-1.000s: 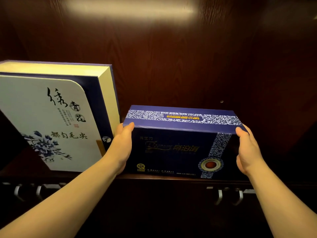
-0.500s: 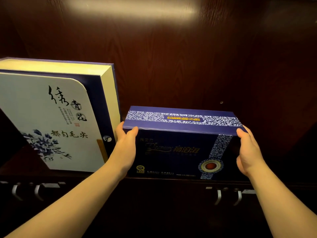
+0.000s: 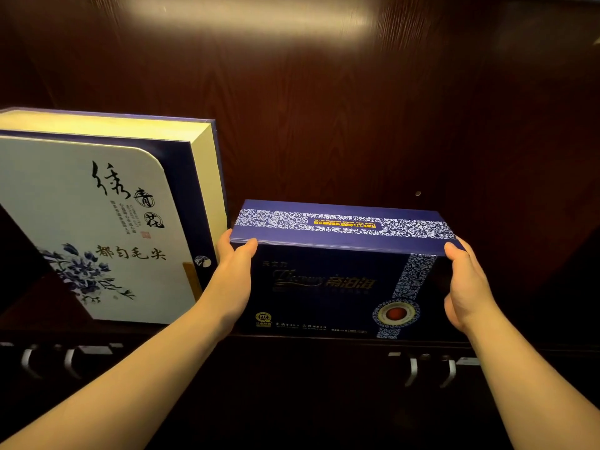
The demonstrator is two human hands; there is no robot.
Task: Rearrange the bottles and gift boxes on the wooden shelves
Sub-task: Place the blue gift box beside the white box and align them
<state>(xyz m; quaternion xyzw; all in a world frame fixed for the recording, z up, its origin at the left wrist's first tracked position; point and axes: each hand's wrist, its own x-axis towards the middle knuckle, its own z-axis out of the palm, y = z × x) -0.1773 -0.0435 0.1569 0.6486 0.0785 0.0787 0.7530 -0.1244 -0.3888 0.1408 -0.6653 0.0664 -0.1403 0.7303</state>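
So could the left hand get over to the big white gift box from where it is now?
Probably yes. The left hand grips the blue gift box at its left end, right beside the white gift box, with nothing between them. It would have to release the blue box first.

The back panel (image 3: pixel 324 108) of the cabinet is dark reddish-brown wood with a visible vertical grain and a glossy finish. A broad, soft light reflection (image 3: pixel 253 11) runs across its upper edge, and a small round metal pin (image 3: pixel 418 193) sits in the panel toward the right. Below the shelf edge (image 3: pixel 324 340), pale curved metal handles (image 3: pixel 430 371) hang in pairs against a dark front.
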